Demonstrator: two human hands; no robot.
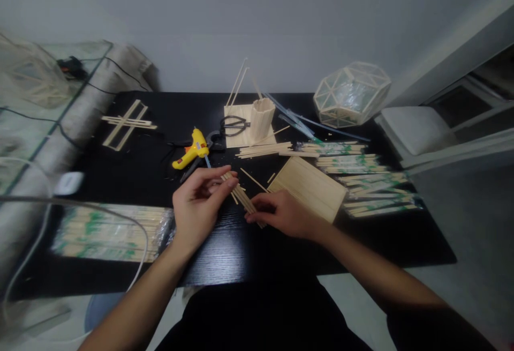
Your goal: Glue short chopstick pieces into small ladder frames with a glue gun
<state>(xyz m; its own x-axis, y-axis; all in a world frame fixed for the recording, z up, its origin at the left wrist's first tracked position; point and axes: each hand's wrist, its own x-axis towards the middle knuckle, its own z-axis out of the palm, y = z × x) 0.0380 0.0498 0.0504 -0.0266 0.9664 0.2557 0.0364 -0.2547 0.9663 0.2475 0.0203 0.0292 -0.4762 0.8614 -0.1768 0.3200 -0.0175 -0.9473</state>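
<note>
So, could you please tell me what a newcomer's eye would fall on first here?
Probably the yellow pistol-shaped glue gun, lying on the black table beyond the left hand. Then the pale stick-framed polyhedron at the table's back right, and the bundle of thin wooden sticks held by that hand and the right hand.

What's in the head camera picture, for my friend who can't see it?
A person's left hand and right hand hold a bundle of thin wooden sticks between them over a black table. Beyond the hands are a yellow glue gun, a wooden cup and a many-sided stick frame. Packs of sticks lie at both sides.
</note>
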